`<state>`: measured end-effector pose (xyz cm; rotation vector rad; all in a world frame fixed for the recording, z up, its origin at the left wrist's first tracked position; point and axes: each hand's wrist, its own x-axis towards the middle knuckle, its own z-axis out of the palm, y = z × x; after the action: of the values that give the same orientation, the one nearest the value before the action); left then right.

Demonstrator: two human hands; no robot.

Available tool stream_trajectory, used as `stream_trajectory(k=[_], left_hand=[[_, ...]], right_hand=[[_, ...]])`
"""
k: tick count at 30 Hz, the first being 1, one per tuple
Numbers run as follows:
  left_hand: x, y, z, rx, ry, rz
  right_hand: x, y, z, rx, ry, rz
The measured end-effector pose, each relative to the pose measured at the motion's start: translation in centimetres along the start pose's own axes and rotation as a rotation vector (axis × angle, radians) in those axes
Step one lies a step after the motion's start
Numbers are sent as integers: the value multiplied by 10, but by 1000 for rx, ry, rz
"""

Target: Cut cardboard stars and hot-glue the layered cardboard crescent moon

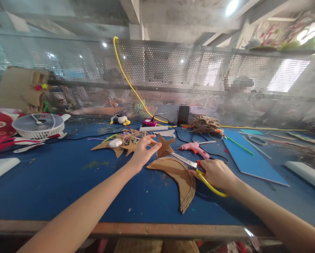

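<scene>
Between the fingers of my left hand (pixel 145 151) is one tip of a small cardboard star (pixel 166 144), raised a little above the table. My right hand (pixel 217 174) is closed round scissors (pixel 185 160) with yellow and red handles. Their blades point left and reach the star's lower right edge; I cannot tell whether they are cutting into it. Below the scissors lies a thick crescent of layered cardboard (pixel 182 177), its edge close to my right fingers. More cardboard stars (pixel 130 148) lie left of my left hand, beside a small white roll (pixel 115 143).
A pink glue gun (pixel 195 149) with a black cord lies behind the scissors. At right are a blue board (pixel 248 154), a green stick (pixel 238 145) and a twine bundle (pixel 206 124). A white round basket (pixel 38 125) stands left. A perforated metal screen (pixel 157 77) closes off the back.
</scene>
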<state>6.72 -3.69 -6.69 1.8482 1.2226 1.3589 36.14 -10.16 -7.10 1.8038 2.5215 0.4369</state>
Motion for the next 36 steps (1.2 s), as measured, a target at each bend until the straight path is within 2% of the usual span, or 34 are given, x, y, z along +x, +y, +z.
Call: stream_trajectory(k=[4, 10, 16, 21, 24, 31, 36], left_hand=[[1, 0, -3, -7, -33, 6], [0, -2, -1, 34, 79, 96], [0, 0, -2, -27, 118, 85], [-1, 8, -6, -105, 54, 15], [-2, 6, -4, -118, -13, -16], [-2, -3, 2, -152, -42, 28], [-1, 1, -5, 50, -86, 167]], right_hand=[[2, 0, 0, -3, 1, 34], [3, -6, -7, 85, -36, 64], [4, -10, -4, 184, 8, 86], [1, -9, 1, 200, 75, 58], [-2, -6, 3, 151, 128, 18], [0, 1, 10, 79, 153, -38], [2, 5, 13, 27, 127, -54]])
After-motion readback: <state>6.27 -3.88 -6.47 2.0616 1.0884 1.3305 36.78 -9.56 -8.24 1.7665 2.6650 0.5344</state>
